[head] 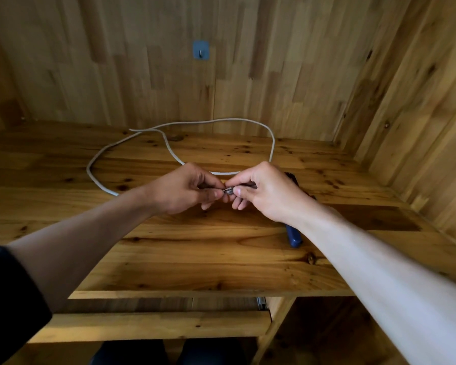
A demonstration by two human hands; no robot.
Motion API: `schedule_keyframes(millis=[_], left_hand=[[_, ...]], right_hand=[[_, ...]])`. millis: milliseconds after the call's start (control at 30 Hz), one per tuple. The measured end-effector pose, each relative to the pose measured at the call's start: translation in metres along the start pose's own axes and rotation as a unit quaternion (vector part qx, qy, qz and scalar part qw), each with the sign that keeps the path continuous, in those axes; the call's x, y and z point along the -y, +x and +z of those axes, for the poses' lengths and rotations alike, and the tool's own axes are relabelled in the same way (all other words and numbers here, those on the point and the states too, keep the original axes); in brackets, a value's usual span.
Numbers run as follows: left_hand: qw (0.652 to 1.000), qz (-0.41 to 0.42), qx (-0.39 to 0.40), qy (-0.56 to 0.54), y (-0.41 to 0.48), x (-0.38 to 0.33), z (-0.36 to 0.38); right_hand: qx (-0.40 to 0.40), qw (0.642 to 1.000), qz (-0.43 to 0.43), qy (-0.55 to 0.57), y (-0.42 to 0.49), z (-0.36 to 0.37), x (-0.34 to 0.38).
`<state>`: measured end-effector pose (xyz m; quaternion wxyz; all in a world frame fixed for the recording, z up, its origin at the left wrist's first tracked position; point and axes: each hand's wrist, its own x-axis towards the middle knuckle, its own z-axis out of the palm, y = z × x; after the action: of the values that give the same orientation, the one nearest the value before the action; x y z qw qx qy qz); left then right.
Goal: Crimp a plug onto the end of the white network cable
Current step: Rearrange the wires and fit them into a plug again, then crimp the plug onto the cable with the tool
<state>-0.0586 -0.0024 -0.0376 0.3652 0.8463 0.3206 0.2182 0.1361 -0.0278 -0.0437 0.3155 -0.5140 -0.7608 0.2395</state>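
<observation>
Clear plastic shows where the two hands meet. The right hand (266,191) pinches the small plug (228,191) between thumb and fingers. The left hand (184,189), fingertips touching it, seems to pinch the end of the white network cable (274,143) just left of the plug. How far the wires sit inside is too small to tell.

The risks, as I judge them:
- The fine wires could swap order or buckle as they slide in, since the fingers hide them.
- They could stop short of the contacts if the jacket is gripped too far back.
- The plug could slip off when one hand lets go to fetch the tool.

The crimp tool (294,237) lies right of the plug and nearer the person, its blue handle poking out from under the right forearm. The reach is short, but the arm is in the way.

Beyond the plug, the rest of the cable loops loosely over the knotty wooden desk (195,246). Behind that rises a wood-panelled wall with a blue stick-on hook (201,50) high above the plug. A second panelled wall closes in on the right.
</observation>
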Motion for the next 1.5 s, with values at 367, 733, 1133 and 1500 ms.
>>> schedule_keyframes(millis=[367,733,1133,1500], left_hand=[[0.998,-0.024,-0.018,0.051,0.002,0.011,-0.003],[0.996,-0.012,-0.040,0.078,0.006,0.002,-0.005],[0.999,-0.041,-0.021,0.024,0.012,0.010,0.009],[0.993,-0.074,-0.085,0.016,0.019,0.010,0.019]], right_hand=[[0.007,0.998,0.043,0.054,-0.006,-0.001,-0.004],[0.002,0.995,0.047,0.089,-0.007,-0.001,0.004],[0.021,0.994,0.065,0.081,-0.009,-0.006,0.000],[-0.004,0.899,0.290,-0.328,-0.010,-0.030,0.003]])
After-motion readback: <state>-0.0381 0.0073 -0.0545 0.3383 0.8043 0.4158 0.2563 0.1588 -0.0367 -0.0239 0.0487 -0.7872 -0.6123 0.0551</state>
